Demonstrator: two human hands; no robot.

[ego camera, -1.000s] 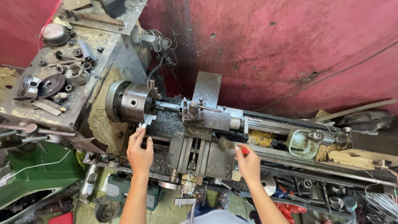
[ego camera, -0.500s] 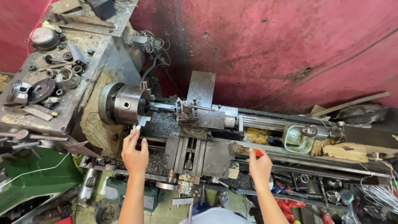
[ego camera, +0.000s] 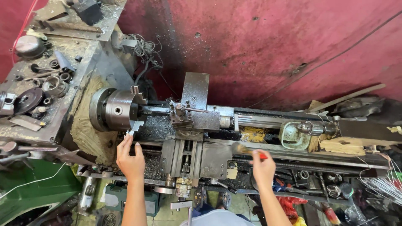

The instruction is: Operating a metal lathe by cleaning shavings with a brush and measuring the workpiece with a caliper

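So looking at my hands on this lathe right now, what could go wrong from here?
1. Your left hand reaches up close under the chuck and its protruding jaws; if the chuck turned, the fingers could be struck or caught.
2. Metal chips lie thick on the bed right by that hand, so a bare-skin cut seems likely.
3. The brush in your right hand is near the carriage; its bristles could snag.

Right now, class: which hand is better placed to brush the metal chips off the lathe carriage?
Right hand: it holds the brush beside the carriage. The left hand is by the chuck, without a brush.
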